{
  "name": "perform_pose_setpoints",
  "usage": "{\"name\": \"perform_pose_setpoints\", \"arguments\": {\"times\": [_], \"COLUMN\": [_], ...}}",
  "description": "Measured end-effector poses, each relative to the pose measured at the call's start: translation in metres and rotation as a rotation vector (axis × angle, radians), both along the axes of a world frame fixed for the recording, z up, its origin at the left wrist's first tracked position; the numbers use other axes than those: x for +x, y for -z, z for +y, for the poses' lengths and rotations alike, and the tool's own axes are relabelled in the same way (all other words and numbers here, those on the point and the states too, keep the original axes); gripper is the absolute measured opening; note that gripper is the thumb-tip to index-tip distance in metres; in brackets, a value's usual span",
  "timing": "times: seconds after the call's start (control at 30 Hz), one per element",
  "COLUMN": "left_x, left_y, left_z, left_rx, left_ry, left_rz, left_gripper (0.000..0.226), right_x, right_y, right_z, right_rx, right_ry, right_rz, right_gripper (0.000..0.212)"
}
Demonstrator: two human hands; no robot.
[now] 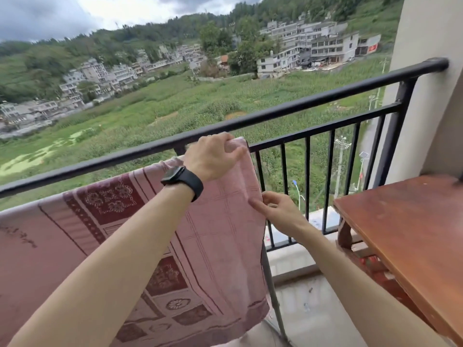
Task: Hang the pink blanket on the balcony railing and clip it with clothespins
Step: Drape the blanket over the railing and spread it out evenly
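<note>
The pink blanket hangs over the top rail of the balcony railing, its long axis following the rail leftward and its right side edge falling vertically between the two hands. The left hand is higher, at the rail, fingers curled over the fold at the blanket's upper right corner. The right hand, lower and nearer the wooden table, pinches that side edge; no clothespin is visible.

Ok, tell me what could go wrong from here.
1. No clothespin shows on the pink blanket; only the left hand and right hand steady it on the railing, so letting go may let it slip over the open drop.
2. Dark clouds suggest rain.
</note>
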State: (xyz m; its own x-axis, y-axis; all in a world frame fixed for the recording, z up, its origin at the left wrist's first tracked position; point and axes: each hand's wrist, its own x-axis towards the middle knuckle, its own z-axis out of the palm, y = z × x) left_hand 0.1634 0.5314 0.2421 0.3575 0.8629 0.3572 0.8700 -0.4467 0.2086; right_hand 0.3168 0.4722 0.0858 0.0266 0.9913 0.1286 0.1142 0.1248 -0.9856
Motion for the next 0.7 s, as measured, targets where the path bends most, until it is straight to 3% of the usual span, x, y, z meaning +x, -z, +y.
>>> {"name": "perform_pose_setpoints", "arguments": {"times": [0.13, 0.23, 0.3, 0.4, 0.5, 0.7], "left_x": [0.006, 0.011, 0.008, 0.005, 0.008, 0.005], "left_y": [0.0, 0.004, 0.006, 0.007, 0.003, -0.013], "left_z": [-0.005, -0.012, -0.014, -0.018, -0.024, -0.03], "left_rx": [-0.038, 0.102, 0.154, 0.178, 0.206, 0.158], "left_ry": [0.053, 0.063, 0.064, 0.076, 0.068, 0.057], "left_rz": [-0.149, -0.092, -0.06, -0.111, -0.141, -0.173], "left_gripper": [0.03, 0.022, 0.021, 0.017, 0.016, 0.018], "right_x": [0.007, 0.012, 0.016, 0.018, 0.009, -0.006], "right_y": [0.037, 0.048, 0.047, 0.053, 0.06, 0.036], "right_z": [-0.018, -0.038, -0.049, -0.055, -0.053, -0.025], "right_rx": [-0.097, -0.15, -0.065, 0.025, 0.0, 0.123], "right_ry": [-0.14, -0.235, -0.084, 0.187, 0.311, 0.573], "right_rz": [-0.164, -0.091, -0.083, -0.174, -0.257, -0.209], "right_gripper": [0.009, 0.029, 0.035, 0.026, 0.015, 0.01]}}
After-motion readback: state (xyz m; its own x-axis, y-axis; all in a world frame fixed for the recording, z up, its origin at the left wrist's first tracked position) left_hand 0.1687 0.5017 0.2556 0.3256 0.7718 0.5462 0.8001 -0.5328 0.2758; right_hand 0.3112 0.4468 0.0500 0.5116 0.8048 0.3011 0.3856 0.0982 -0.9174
